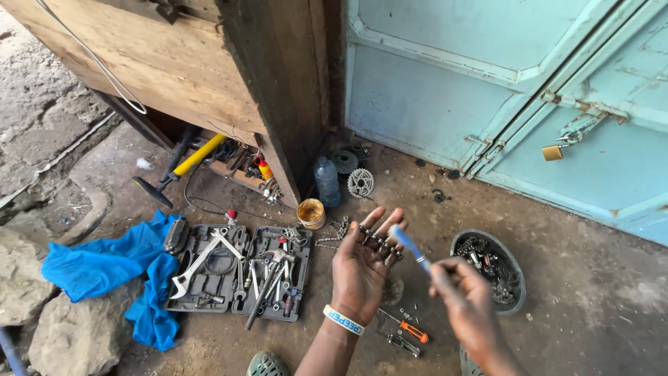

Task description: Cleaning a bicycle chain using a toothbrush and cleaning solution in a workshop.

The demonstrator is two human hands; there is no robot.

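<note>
Centre frame, low: left hand (362,268) held palm-up, fingers spread wide, a short length of bicycle chain (379,241) draped across the fingertips. Right hand (465,296), lower right of centre, pinched closed on a thin blue tool (410,248), its tip just beside the chain. On the dirt floor (591,292) below: open tool case (236,273) left of the hands, blue cloth (111,268) further left, round bowl of metal parts (490,268) to the right, orange-handled screwdriver (407,329) between the wrists.
</note>
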